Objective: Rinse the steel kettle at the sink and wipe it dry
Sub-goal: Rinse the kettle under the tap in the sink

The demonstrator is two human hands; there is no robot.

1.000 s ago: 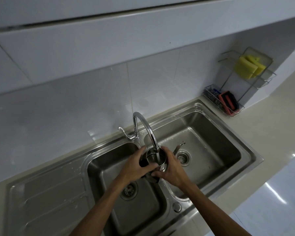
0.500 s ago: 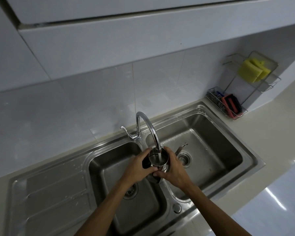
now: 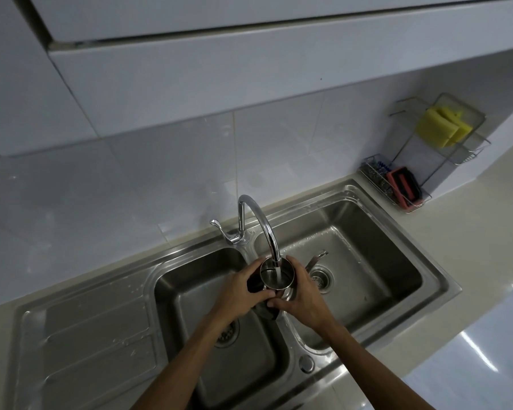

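Observation:
The steel kettle is held upright under the tap, over the divider of the double steel sink. Water runs from the spout into its open top. My left hand wraps its left side, where a black handle part shows. My right hand grips its right side and bottom. The kettle's thin spout sticks out to the right, above the right basin's drain. The lower body of the kettle is hidden by my hands.
A wire rack in the right corner holds yellow sponges above and a red-and-black scrubber below. The tap lever points left. A ribbed drainboard lies left of the basins. Pale counter runs along the right.
The hands and kettle stay under the running tap. The view has shifted slightly, so the sink sits a little lower and further right in the frame.

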